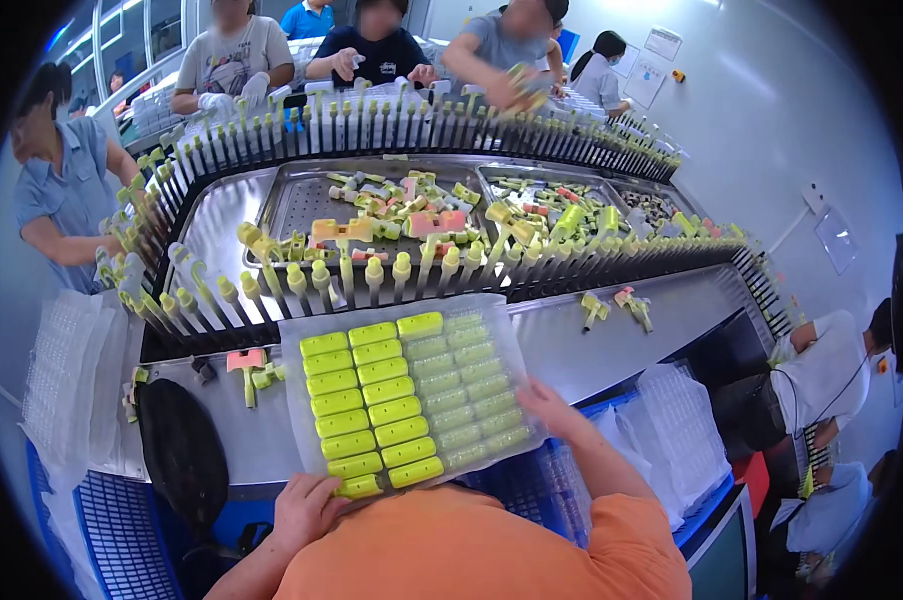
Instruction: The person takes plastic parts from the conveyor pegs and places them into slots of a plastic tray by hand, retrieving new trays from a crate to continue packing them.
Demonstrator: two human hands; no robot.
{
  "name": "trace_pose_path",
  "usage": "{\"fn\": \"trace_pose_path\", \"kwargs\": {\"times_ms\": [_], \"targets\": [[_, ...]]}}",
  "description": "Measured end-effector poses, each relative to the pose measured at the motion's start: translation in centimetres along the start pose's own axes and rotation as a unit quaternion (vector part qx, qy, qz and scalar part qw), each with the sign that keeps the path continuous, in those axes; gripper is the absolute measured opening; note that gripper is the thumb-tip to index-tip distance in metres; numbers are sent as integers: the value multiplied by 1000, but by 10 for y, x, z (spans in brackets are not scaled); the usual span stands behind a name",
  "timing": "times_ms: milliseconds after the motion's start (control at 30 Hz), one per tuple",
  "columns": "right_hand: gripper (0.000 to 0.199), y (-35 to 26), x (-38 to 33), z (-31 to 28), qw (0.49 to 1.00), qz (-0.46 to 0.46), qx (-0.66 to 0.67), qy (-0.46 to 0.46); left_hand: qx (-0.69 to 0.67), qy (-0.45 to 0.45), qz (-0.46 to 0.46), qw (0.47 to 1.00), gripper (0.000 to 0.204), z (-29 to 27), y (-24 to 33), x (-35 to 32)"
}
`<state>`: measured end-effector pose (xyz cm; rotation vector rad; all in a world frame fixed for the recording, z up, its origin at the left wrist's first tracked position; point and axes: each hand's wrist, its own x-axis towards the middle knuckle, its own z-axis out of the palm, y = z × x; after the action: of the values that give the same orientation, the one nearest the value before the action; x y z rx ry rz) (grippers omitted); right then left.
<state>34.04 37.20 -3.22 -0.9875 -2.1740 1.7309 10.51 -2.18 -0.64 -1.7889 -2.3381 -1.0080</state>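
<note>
In front of my body a clear plastic blister tray (474,390) slopes across the metal bench edge. Bright yellow-green rectangular blocks (380,371) fill its two left columns, and one more block (419,325) sits at the top of the third. Only see-through pockets show in the rest of the right half. My left hand (307,508) is closed on the tray's near left corner, fingers beside the lowest block. At the right edge, my right hand (553,408) grips the tray's rim with the thumb side toward the pockets.
Beyond the tray runs a rack of upright posts (373,282) carrying yellow-green parts. Metal trays (301,195) behind it hold mixed loose pieces. Stacked clear trays (66,390) stand left, more (671,430) right. A black bag-like object (181,450) lies left. Several co-workers surround the bench.
</note>
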Motion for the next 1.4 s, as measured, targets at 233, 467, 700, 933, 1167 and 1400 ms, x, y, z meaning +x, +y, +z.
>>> {"fn": "trace_pose_path", "kwargs": {"times_ms": [233,467,700,933,1167,1400], "targets": [[54,-11,-18,31,997,-59,-14,38,40,9,48,998,25,-18,9,25],[54,-168,92,-98,940,-61,-119,315,49,45,190,980,35,-70,49,178],[46,-246,165,-87,838,-61,-532,107,342,49,350,871,48,-27,56,369],[23,-259,157,-54,757,-197,-622,-31,290,-230,309,876,45,-26,22,407],[17,-258,127,-15,557,-569,-597,97,239,-305,126,913,31,-58,14,392],[30,-216,65,6,720,-495,-485,38,282,-96,188,936,17,-79,-15,327]]}}
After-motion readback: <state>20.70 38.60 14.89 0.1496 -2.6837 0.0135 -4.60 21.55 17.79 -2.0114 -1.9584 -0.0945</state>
